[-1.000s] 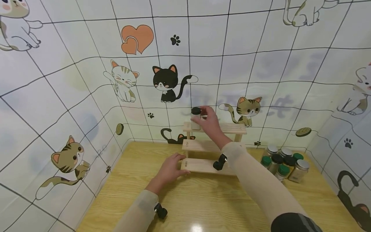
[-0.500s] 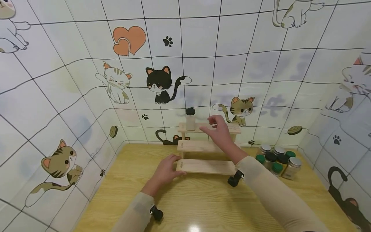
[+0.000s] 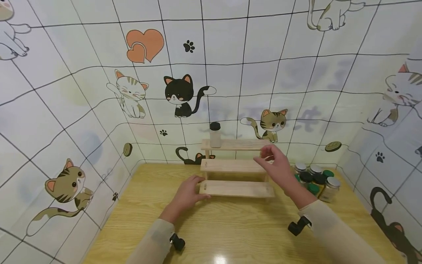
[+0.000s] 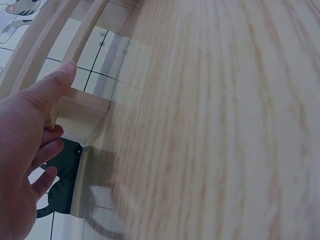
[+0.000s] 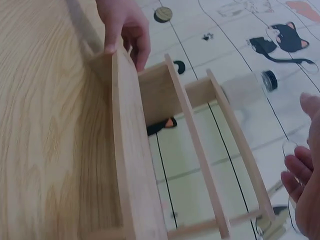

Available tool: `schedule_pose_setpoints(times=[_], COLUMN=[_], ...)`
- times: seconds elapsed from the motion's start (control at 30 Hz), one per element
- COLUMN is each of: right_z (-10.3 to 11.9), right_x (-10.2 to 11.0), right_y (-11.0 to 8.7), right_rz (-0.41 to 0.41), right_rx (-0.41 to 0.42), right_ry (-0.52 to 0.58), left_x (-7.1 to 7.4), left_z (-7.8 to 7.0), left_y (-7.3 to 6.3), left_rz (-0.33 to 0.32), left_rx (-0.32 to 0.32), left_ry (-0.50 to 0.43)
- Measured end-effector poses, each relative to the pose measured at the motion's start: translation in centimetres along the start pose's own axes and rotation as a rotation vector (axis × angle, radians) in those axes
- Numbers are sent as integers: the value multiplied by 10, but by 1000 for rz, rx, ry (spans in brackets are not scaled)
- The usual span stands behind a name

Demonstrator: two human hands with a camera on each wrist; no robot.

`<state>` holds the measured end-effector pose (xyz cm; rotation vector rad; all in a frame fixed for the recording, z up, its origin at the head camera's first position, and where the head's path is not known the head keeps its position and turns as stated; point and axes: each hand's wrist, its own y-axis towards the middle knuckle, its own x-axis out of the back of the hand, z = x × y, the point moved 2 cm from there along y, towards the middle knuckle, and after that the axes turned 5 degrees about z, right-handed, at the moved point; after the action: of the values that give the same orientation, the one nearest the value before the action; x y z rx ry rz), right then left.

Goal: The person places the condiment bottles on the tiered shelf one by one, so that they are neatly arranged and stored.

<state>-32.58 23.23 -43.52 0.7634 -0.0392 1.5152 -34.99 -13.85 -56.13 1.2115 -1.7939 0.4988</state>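
Observation:
A three-tier wooden shelf rack (image 3: 235, 188) stands on the table against the wall. My left hand (image 3: 187, 195) grips the left end of its lowest tier, thumb at the front edge and fingers behind, as the left wrist view also shows. A clear jar with a black lid (image 3: 215, 136) stands upright at the left end of the top tier. My right hand (image 3: 276, 165) is beside the rack's right end, thumb and fingers apart, holding nothing. In the right wrist view the right hand (image 5: 305, 175) shows at the right edge, away from the jar (image 5: 245, 89).
Several spice jars with silver, black and green lids stand grouped on the right of the table, among them a silver-lidded jar (image 3: 330, 189). My right forearm passes in front of them. Cat-patterned wall covering (image 3: 227, 40) surrounds the wooden table (image 3: 211, 227) at the back and sides.
My right hand has let go of the black-lidded jar on the top tier and moved right and down toward the rack's right end. The left hand has kept its grip.

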Motion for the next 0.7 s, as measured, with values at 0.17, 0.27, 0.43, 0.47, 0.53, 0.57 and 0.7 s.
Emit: schedule_pose_setpoints(times=[0.17,0.27,0.43,0.47,0.53,0.57,0.7], right_z=[-12,-19,-30,-33,-41,-45,-66], right_x=[23,37,60,64,73,77,90], right_y=[-23,-37,-61,-66,-76,-82,-100], right_rz=[-1,-28,-125,-142,-174,-185,-239], right_rx=[47,64,72,65,48,30,-67], right_ry=[-115,-183,-291,-308,-347,-355,-376], left_x=[0,1,2,1,1,1,0], left_z=[0,-1,-3,-3,-3,-3,-3], left_y=[-2,-2,-2,-2,-1,-1,0], left_rz=[2,2,1,1,-1,-1,4], left_rx=[7,13,11,8,6,7,13], left_ry=[3,-3,-12,-13,-13,-12,-5])
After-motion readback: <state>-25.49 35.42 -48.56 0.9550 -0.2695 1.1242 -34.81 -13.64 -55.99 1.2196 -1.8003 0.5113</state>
